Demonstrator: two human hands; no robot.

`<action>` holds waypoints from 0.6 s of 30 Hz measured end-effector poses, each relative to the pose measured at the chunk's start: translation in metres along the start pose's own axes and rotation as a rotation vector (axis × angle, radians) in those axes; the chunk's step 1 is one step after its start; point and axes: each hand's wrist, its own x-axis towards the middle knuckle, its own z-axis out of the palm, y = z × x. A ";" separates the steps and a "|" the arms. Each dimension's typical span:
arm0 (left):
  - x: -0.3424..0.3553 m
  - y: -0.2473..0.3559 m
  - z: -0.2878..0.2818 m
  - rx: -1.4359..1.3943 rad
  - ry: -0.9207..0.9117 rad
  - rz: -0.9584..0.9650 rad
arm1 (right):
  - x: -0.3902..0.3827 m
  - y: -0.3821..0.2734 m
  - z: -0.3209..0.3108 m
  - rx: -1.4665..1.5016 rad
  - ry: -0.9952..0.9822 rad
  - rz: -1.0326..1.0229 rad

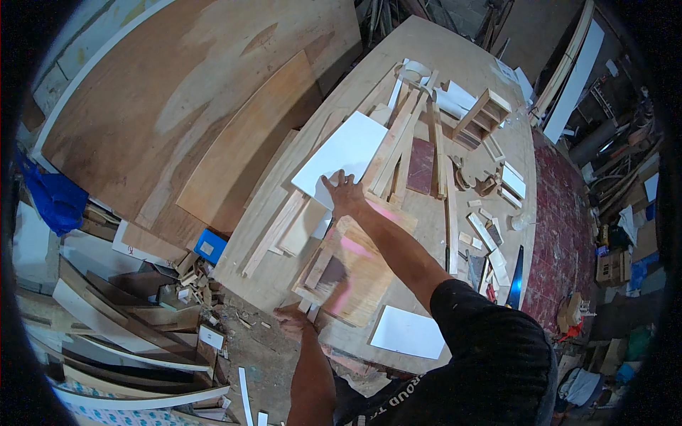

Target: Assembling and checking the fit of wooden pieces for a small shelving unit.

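Note:
My right hand [346, 193] reaches across the workbench, its fingers spread on the near edge of a white panel [341, 153]. The panel rests on wooden pieces. At the bench's near left edge, my left hand [293, 318] is closed at the end of a pale wooden strip [305, 306]; its fingers are partly hidden. Beside that strip lies a small wooden frame [312, 273] with a dark area inside. Under my right forearm is a wooden board [373, 273] marked with pink paint. A white sheet [407, 332] lies near my right elbow.
Long wooden strips [394, 135] lie along the bench, beside a dark red board [421, 165]. Farther right are a small shelf-like wooden box [483, 118], several offcuts and a handsaw [516, 277]. A large plywood sheet [177, 92] leans left; a blue box [210, 246] sits below it.

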 end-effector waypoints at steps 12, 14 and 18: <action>0.077 -0.064 0.053 0.375 0.609 0.356 | -0.017 -0.024 0.010 -0.138 0.448 0.013; 0.079 -0.063 0.039 0.410 0.663 0.410 | -0.024 -0.025 -0.004 -0.104 0.528 -0.049; 0.004 -0.037 0.060 0.077 0.232 0.219 | -0.041 0.086 -0.001 0.048 0.848 -0.065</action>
